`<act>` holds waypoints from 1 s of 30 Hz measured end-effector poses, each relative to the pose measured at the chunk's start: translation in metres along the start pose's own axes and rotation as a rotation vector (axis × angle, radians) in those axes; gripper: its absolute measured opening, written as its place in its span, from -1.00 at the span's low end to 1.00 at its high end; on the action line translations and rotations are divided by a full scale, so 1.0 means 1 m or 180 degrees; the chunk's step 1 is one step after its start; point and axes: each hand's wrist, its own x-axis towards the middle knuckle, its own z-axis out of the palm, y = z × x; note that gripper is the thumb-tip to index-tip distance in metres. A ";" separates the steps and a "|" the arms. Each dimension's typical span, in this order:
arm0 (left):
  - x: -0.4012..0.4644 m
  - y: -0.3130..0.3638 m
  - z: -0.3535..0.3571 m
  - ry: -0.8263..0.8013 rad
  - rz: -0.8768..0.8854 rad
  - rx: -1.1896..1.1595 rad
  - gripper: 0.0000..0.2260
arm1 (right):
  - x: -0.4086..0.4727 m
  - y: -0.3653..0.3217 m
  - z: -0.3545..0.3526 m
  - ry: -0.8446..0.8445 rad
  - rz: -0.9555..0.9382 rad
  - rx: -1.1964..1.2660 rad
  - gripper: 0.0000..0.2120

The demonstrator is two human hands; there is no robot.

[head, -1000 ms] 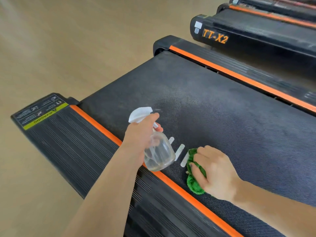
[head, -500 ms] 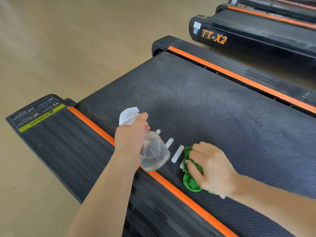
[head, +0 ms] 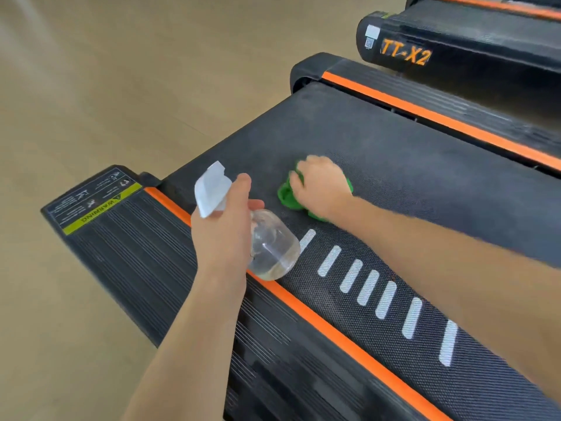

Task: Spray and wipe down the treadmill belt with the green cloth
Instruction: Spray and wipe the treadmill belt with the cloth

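Black treadmill belt (head: 394, 183), right hand (head: 321, 186) pressing green cloth (head: 287, 197), left hand (head: 224, 229) gripping spray bottle (head: 270, 247)

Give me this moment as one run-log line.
left hand holds spray bottle over side rail | right hand presses green cloth on belt | wiping underway

Head camera looks steeply down, close over the treadmill belt (head: 394, 183).

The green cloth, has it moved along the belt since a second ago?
Yes. The green cloth slid up the belt, past the white stripes it touched earlier.
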 end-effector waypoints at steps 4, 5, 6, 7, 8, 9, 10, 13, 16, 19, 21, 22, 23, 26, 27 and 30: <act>0.001 0.002 -0.003 -0.0001 -0.0047 0.0033 -0.76 | -0.126 0.007 -0.037 -0.0221 -0.0842 0.0339 -0.68; 0.001 0.002 -0.004 -0.0015 -0.0046 0.0030 -0.77 | -0.146 0.012 -0.044 -0.0274 -0.1053 0.0350 -0.70; 0.002 0.002 -0.005 -0.0036 -0.0062 0.0029 -0.78 | -0.156 0.017 -0.047 -0.0278 -0.1245 0.0323 -0.72; 0.003 0.003 -0.007 -0.0058 -0.0086 0.0035 -0.78 | -0.157 0.021 -0.048 -0.0249 -0.1422 0.0293 -0.73; 0.005 0.002 -0.008 -0.0087 -0.0106 0.0046 -0.78 | -0.149 0.023 -0.046 -0.0239 -0.1580 0.0273 -0.74; 0.005 0.003 -0.010 -0.0122 -0.0134 0.0052 -0.78 | -0.136 0.024 -0.044 -0.0223 -0.1700 0.0246 -0.74; 0.007 0.002 -0.011 -0.0164 -0.0180 0.0054 -0.78 | -0.119 0.024 -0.037 -0.0182 -0.1709 0.0203 -0.74; 0.009 0.001 -0.013 -0.0272 -0.0292 0.0013 -0.78 | -0.043 0.019 -0.010 0.0089 -0.0869 0.0040 -0.66; 0.011 0.000 -0.017 -0.0465 -0.0294 0.0063 -0.77 | 0.026 0.002 0.011 0.0141 0.0087 -0.0205 -0.64; 0.014 0.001 -0.025 -0.0700 -0.0356 0.0157 -0.75 | 0.024 -0.013 0.013 0.0212 0.0193 -0.0269 -0.66; 0.015 0.002 -0.029 -0.0858 -0.0443 0.0237 -0.75 | -0.018 -0.015 0.003 0.0172 -0.0233 -0.0139 -0.67; 0.014 0.003 -0.031 -0.0935 -0.0505 0.0286 -0.75 | -0.047 -0.014 -0.005 0.0101 -0.0440 -0.0041 -0.68; 0.014 0.005 -0.032 -0.1011 -0.0566 0.0324 -0.76 | -0.076 -0.011 -0.016 0.0002 -0.0595 0.0076 -0.69; 0.014 0.011 -0.032 -0.1206 -0.0694 0.0459 -0.76 | -0.148 -0.001 -0.043 -0.0247 -0.0863 0.0201 -0.73; 0.015 0.013 -0.031 -0.1259 -0.0719 0.0521 -0.76 | -0.161 0.002 -0.047 -0.0287 -0.0929 0.0155 -0.75; 0.016 0.019 -0.026 -0.1339 -0.0739 0.0663 -0.76 | -0.166 0.003 -0.050 -0.0243 -0.1150 -0.0096 -0.76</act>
